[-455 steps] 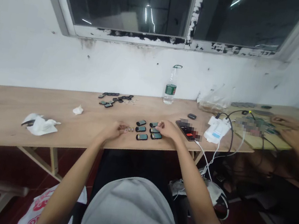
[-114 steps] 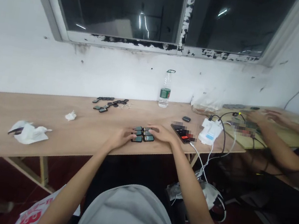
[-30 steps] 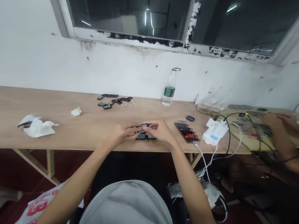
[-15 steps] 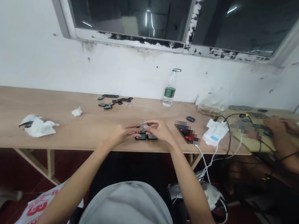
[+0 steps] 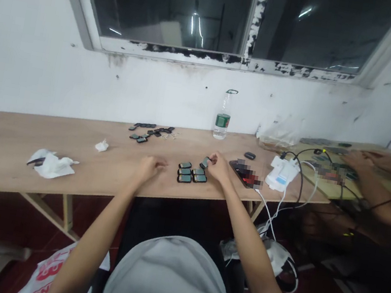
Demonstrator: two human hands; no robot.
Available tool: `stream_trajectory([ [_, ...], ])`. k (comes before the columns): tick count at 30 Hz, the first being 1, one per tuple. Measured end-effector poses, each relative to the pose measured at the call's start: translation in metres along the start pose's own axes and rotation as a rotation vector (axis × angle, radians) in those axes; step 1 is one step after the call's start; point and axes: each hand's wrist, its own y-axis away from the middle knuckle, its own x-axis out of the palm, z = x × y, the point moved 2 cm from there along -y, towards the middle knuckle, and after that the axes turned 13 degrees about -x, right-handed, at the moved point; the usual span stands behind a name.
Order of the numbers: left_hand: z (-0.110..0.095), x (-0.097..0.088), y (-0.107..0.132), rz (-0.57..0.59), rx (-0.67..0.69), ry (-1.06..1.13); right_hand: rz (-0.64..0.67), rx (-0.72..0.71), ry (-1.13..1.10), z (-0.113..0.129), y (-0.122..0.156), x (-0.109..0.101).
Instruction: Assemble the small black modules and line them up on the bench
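Note:
Several small dark modules with teal faces (image 5: 189,173) lie in two short rows near the front edge of the wooden bench (image 5: 68,145). My right hand (image 5: 217,166) is just right of them, fingers pinched on one more module (image 5: 204,162) held tilted above the bench. My left hand (image 5: 150,166) rests on the bench to the left of the rows, fingers curled; what is in them, if anything, I cannot make out.
A further cluster of dark modules (image 5: 151,132) lies toward the wall. A water bottle (image 5: 223,116), crumpled tissues (image 5: 51,163), a phone (image 5: 245,172), and a white charger with cables (image 5: 283,171) are on the bench. Another person's arm (image 5: 375,191) works at the right.
My hands have parted from over the modules: the left drew back leftward, the right moved right and lifted one module clear of the rows.

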Motion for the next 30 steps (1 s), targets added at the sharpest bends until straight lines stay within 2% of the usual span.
stream_trajectory([
  [4, 0.018, 0.009, 0.0, 0.077, -0.138, 0.061, 0.048, 0.056, 0.038, -0.018, 0.003, 0.0],
  [8, 0.027, 0.02, -0.002, 0.13, -0.19, 0.109, 0.125, 0.067, 0.107, -0.017, 0.005, 0.004],
  [17, 0.032, 0.025, -0.005, 0.17, -0.099, 0.198, 0.288, -0.014, 0.085, -0.003, 0.005, 0.008],
  [21, 0.031, 0.024, -0.004, 0.157, -0.093, 0.186, 0.26, -0.044, 0.1, 0.005, 0.005, 0.005],
  [24, 0.029, 0.022, -0.004, 0.145, -0.093, 0.162, 0.248, -0.039, 0.125, 0.011, 0.006, 0.002],
  [30, 0.026, 0.02, -0.003, 0.137, -0.07, 0.143, 0.379, 0.024, 0.121, 0.017, 0.01, 0.004],
])
